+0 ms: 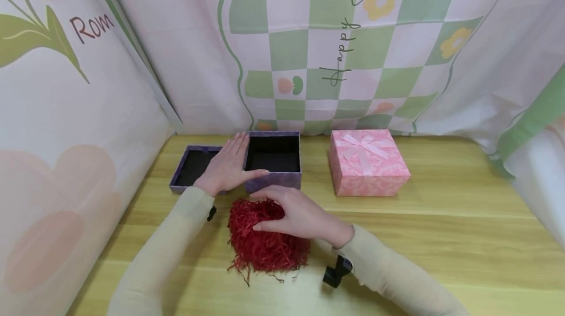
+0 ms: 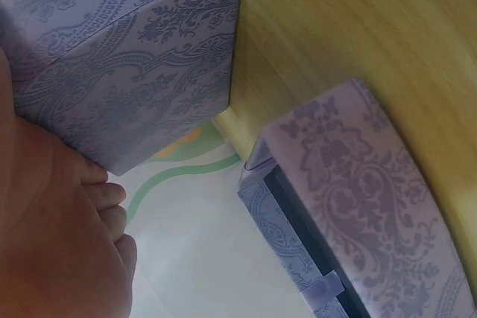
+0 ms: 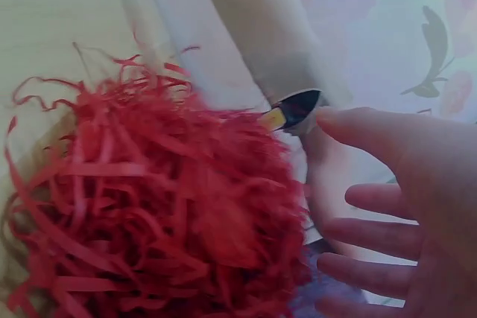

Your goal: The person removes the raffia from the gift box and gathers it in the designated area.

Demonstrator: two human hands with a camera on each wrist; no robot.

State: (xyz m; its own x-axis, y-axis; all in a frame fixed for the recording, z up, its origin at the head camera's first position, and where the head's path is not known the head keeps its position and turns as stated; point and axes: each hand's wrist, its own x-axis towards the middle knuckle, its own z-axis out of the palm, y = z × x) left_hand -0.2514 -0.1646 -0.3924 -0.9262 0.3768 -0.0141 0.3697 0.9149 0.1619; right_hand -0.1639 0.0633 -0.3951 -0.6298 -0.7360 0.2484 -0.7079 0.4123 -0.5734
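My left hand (image 1: 227, 164) rests along the left side of a purple patterned box (image 1: 273, 181), fingers straight and thumb across its front rim. The box has no lid on it, and its inside is black. Just in front lies a heap of red shredded paper (image 1: 267, 247). Over this heap is my right hand (image 1: 297, 213), its thumb and fingers spread apart with nothing between them. In the right wrist view, the fingertips (image 3: 365, 273) stand beside the red shreds (image 3: 164, 214). Left of the box, a purple lid (image 1: 194, 166) lies with its black inside up, partly hidden by my left hand.
A pink gift box (image 1: 368, 164) with a ribbon bow stands at the right of the wooden table (image 1: 463, 237). Printed cloth hangs behind the table and along its left side. Each wrist wears a small black camera (image 1: 337, 272).
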